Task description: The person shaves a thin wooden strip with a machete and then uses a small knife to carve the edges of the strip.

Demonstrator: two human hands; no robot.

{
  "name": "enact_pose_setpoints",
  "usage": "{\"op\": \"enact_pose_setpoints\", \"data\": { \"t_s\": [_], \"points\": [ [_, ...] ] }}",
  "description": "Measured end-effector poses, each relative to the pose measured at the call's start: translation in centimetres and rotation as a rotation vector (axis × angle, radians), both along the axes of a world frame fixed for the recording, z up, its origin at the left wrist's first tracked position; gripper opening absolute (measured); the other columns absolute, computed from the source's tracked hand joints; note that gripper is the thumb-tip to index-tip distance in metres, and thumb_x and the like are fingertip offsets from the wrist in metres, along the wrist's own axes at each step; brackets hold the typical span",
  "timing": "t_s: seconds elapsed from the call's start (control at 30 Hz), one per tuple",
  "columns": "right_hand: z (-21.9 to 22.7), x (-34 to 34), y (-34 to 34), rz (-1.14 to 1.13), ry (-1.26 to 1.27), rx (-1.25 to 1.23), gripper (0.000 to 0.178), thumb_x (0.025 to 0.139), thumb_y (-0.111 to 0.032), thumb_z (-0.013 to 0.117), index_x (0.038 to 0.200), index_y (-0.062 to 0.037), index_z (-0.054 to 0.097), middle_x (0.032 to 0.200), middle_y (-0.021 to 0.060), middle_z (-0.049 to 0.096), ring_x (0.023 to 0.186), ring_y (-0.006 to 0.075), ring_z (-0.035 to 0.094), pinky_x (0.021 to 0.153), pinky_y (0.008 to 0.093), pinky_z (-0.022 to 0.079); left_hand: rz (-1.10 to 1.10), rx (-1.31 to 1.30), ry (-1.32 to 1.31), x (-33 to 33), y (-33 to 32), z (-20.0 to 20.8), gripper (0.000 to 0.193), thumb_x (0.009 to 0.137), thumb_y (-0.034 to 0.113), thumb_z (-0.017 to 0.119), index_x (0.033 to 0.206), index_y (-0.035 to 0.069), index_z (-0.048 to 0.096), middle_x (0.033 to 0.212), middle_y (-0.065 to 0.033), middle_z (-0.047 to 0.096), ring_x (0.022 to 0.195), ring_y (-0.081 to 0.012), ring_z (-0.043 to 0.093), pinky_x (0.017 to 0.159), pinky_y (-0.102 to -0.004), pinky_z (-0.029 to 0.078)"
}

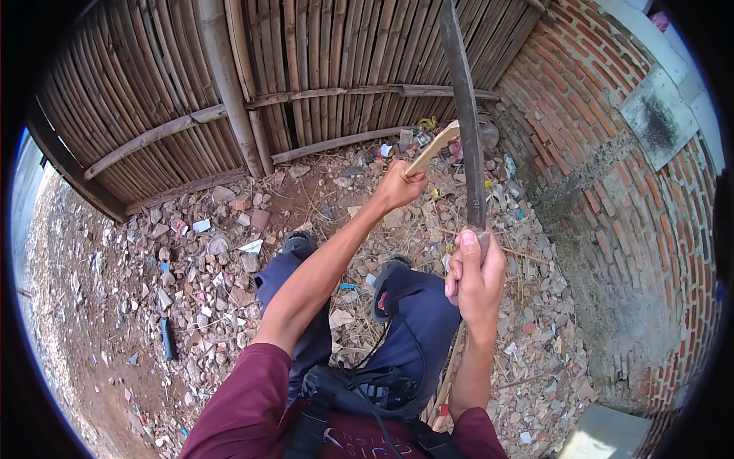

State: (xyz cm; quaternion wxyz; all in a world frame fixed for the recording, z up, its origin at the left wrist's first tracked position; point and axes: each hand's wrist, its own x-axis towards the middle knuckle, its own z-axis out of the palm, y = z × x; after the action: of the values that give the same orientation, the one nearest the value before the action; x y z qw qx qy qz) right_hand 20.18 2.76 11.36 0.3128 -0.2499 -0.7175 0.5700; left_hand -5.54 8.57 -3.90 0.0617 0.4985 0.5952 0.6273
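Observation:
My left hand (402,186) is closed round the lower end of a pale split strip of bamboo (433,148), which slants up and to the right. In my right hand (479,277) is the handle of a machete, its long dark blade (468,115) pointing up and away from me. The thumb lies along the top of the grip, and the fingers wrap round it. The strip's far end comes up beside the blade; whether the two touch I cannot tell.
Ahead stands a bamboo slat wall (336,53) with horizontal poles. A brick wall (604,176) closes the right side. Stones and litter (229,260) cover the ground. Long thin sticks (449,375) lie by my right leg, and a grey slab (608,432) is at lower right.

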Motion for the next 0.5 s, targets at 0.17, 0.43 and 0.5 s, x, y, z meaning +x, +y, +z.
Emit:
{"op": "enact_pose_setpoints", "data": {
  "t_s": [0.17,0.43,0.5],
  "points": [
    [2.6,2.1,-1.2,-0.046,0.086,0.105,0.034,0.109,-0.028,0.064,0.113,0.0051,0.060,0.064,0.0006,0.056,0.046,0.0076,0.054,0.042,0.0253,0.041,-0.038,0.093,-0.022,1.8,-0.7,6.9,0.042,0.083,0.000,0.067,0.065,0.003,0.029,0.058,-0.0067,0.026,0.055,-0.0137,0.027,0.051,-0.0372,0.032],
    [-1.5,-0.4,-0.2,-0.066,-0.192,0.131,0.039,0.107,-0.030,0.066,0.114,0.0070,0.059,0.064,0.0142,0.063,0.052,0.0295,0.066,0.052,0.0423,0.048,0.029,-0.108,-0.032,-1.9,0.8,-3.0,0.043,0.082,0.006,0.068,0.066,0.004,0.028,0.060,-0.0058,0.028,0.060,-0.0135,0.028,0.054,-0.0381,0.033],
    [-1.3,-0.4,-0.1,-0.064,-0.179,0.263,0.037,0.107,-0.031,0.066,0.112,0.0055,0.060,0.065,0.0163,0.064,0.057,0.0348,0.068,0.055,0.0449,0.048,0.030,-0.104,-0.030,-1.3,1.0,-3.3,0.043,0.082,0.006,0.068,0.066,0.005,0.027,0.059,-0.0055,0.029,0.060,-0.0135,0.028,0.054,-0.0383,0.033]
  ]
}}
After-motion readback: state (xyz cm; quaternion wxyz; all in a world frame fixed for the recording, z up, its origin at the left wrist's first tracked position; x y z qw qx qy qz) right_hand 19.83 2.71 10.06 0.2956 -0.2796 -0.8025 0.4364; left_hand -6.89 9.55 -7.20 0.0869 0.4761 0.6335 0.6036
